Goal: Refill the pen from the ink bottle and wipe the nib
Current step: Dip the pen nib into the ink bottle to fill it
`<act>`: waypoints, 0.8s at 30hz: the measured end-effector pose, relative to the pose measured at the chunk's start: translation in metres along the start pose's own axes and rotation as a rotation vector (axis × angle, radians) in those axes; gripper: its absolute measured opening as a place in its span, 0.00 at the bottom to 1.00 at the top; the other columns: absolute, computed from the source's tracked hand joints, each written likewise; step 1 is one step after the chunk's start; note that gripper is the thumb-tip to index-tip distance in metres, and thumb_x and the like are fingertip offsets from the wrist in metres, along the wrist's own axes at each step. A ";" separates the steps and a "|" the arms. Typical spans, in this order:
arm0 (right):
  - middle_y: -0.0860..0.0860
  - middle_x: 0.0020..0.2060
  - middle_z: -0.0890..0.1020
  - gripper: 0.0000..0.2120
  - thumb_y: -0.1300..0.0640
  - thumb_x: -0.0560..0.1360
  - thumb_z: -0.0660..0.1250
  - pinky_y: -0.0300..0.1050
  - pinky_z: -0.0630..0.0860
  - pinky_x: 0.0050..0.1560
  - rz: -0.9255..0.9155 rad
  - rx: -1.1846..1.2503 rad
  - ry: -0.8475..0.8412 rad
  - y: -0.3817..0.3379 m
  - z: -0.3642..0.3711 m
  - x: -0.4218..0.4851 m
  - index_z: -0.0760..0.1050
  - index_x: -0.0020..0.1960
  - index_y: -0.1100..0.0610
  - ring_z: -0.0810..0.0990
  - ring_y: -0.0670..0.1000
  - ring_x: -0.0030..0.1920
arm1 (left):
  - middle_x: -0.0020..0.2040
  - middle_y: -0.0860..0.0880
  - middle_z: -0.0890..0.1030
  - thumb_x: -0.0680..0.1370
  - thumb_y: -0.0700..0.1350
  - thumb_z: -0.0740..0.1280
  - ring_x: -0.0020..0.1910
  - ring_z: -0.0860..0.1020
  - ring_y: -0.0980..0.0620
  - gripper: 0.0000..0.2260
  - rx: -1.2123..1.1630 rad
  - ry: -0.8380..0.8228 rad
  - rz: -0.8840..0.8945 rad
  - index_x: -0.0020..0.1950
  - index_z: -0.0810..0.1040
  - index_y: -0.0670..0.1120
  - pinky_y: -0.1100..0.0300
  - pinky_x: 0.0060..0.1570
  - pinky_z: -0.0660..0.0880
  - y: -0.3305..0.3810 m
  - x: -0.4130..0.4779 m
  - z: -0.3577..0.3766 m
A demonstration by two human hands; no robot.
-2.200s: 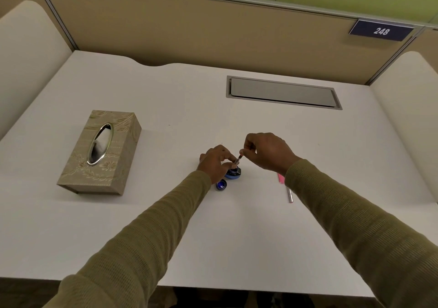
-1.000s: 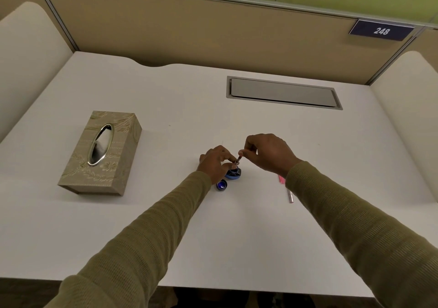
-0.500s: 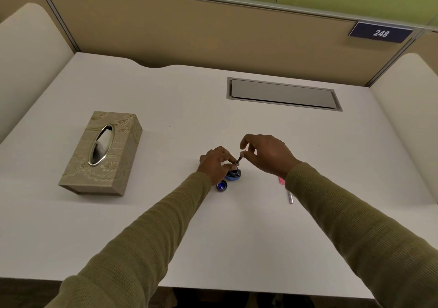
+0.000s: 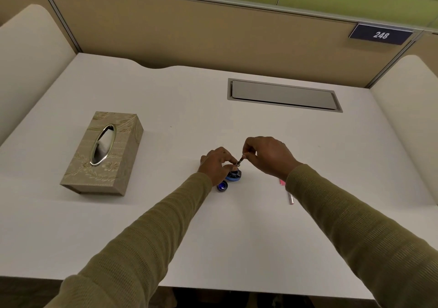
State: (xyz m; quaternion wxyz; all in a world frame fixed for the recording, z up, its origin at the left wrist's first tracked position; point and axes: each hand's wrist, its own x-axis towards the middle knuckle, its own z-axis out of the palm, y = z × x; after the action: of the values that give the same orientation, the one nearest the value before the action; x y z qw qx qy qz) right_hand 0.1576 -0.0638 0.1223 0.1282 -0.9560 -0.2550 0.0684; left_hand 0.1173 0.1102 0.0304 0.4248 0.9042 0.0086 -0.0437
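Left hand (image 4: 216,165) stays curled round the small blue ink bottle (image 4: 234,176) at the middle of the counter (image 4: 237,236), while the right hand (image 4: 269,156) keeps pinching the pen (image 4: 240,161), tilted with its tip down at the bottle's mouth. Neither has shifted noticeably since half a second ago. A blue cap (image 4: 222,186) lies just near of the bottle. Far right, a dark plate (image 4: 380,35) on the partition reads "248".

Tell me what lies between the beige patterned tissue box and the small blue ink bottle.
In the head view: bare white table beside the beige tissue box, then the left hand, which grips the blue ink bottle.
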 end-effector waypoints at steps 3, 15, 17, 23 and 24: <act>0.48 0.45 0.84 0.06 0.50 0.79 0.66 0.45 0.68 0.42 0.023 0.012 0.010 -0.001 0.000 0.000 0.79 0.50 0.52 0.80 0.51 0.47 | 0.49 0.59 0.75 0.75 0.47 0.72 0.49 0.70 0.58 0.04 -0.011 0.005 0.008 0.47 0.84 0.56 0.56 0.59 0.60 0.001 -0.002 -0.001; 0.48 0.46 0.84 0.06 0.52 0.80 0.65 0.47 0.76 0.44 -0.009 -0.001 0.035 0.001 -0.010 -0.008 0.80 0.53 0.50 0.80 0.51 0.45 | 0.50 0.59 0.76 0.74 0.49 0.74 0.50 0.71 0.57 0.04 -0.066 0.008 0.048 0.45 0.81 0.58 0.54 0.60 0.60 0.010 -0.005 -0.011; 0.47 0.46 0.84 0.07 0.52 0.80 0.66 0.49 0.78 0.47 -0.012 0.005 0.030 0.002 -0.012 -0.010 0.81 0.54 0.50 0.81 0.51 0.47 | 0.50 0.58 0.76 0.73 0.50 0.74 0.51 0.71 0.57 0.04 -0.063 0.002 0.049 0.45 0.81 0.57 0.54 0.61 0.60 0.012 -0.005 -0.012; 0.47 0.46 0.85 0.07 0.52 0.79 0.66 0.50 0.79 0.48 -0.003 0.022 0.019 0.005 -0.010 -0.013 0.82 0.52 0.50 0.81 0.51 0.47 | 0.52 0.57 0.77 0.72 0.50 0.75 0.51 0.72 0.56 0.06 -0.050 -0.021 0.056 0.44 0.80 0.59 0.52 0.62 0.61 0.018 -0.006 -0.011; 0.47 0.46 0.85 0.07 0.52 0.79 0.66 0.50 0.78 0.48 -0.004 0.020 0.021 0.006 -0.010 -0.014 0.82 0.52 0.50 0.81 0.51 0.47 | 0.52 0.57 0.77 0.72 0.51 0.75 0.51 0.72 0.56 0.06 -0.053 -0.022 0.055 0.44 0.80 0.59 0.52 0.62 0.61 0.018 -0.006 -0.011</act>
State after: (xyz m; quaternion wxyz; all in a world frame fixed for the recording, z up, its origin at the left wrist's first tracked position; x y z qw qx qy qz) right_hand 0.1505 -0.0775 0.1314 0.1407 -0.9548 -0.2548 0.0608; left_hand 0.1132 0.1072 0.0517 0.4498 0.8919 -0.0198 -0.0415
